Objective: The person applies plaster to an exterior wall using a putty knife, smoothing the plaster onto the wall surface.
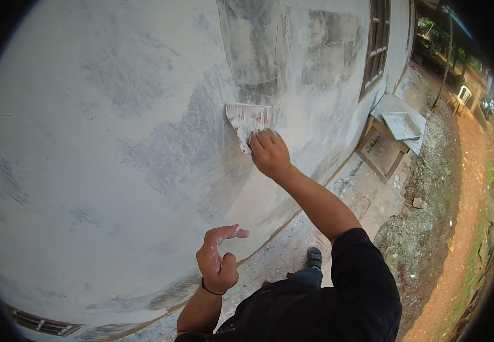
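Note:
My right hand (269, 154) grips a wide putty knife (248, 117) smeared with white filler, its broad blade edge up against the wall (76, 137). White and grey patches of plaster cover the wall around the blade, and darker bare strips show above it. Lower down, my left hand (218, 265) hangs in front of the wall without touching it. Its index finger is stretched out and bent, apart from the thumb, with white filler on the fingertip. Nothing shows in that hand; its other fingers are mostly hidden.
A small wooden table (372, 142) stands by the wall on the right, bearing a board and a shallow tray (401, 125). Beyond it is a barred window (375, 45). A brick piece (417, 202) lies on the gravel; a pale chair (464, 94) stands far off.

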`<action>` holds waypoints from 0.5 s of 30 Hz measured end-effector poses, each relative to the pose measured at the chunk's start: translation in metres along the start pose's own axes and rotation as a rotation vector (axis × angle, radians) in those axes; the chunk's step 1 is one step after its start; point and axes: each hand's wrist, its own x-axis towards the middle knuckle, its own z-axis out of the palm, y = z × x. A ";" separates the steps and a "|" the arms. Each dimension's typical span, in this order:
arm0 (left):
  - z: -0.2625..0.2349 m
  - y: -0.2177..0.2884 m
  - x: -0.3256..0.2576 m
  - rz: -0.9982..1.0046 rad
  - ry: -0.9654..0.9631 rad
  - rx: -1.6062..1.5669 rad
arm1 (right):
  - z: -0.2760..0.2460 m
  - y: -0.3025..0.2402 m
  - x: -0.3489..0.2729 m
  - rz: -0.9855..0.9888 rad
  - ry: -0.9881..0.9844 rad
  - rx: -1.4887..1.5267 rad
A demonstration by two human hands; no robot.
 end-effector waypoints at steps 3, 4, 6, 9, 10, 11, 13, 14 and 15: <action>0.004 -0.008 -0.006 -0.060 -0.038 0.008 | 0.030 -0.034 -0.057 -0.067 -0.050 0.049; 0.004 -0.009 -0.007 -0.070 -0.049 0.024 | 0.029 -0.039 -0.068 -0.055 -0.049 0.051; 0.005 -0.011 -0.007 -0.095 -0.055 0.056 | 0.028 -0.044 -0.088 -0.014 -0.112 0.186; 0.009 -0.012 -0.010 -0.161 -0.044 0.052 | -0.003 -0.043 -0.089 -0.010 -0.138 0.260; 0.011 -0.014 -0.008 -0.167 -0.042 0.041 | -0.014 -0.041 -0.086 -0.004 -0.139 0.257; 0.013 -0.016 -0.006 -0.173 -0.035 0.033 | -0.024 -0.039 -0.083 0.016 -0.211 0.346; 0.017 -0.018 -0.001 -0.189 -0.029 0.027 | -0.029 -0.032 -0.076 0.038 -0.286 0.432; 0.021 -0.019 0.002 -0.201 -0.022 0.021 | -0.024 -0.026 -0.069 0.083 -0.333 0.506; 0.025 -0.019 0.005 -0.204 -0.022 0.020 | -0.019 -0.018 -0.061 0.127 -0.380 0.582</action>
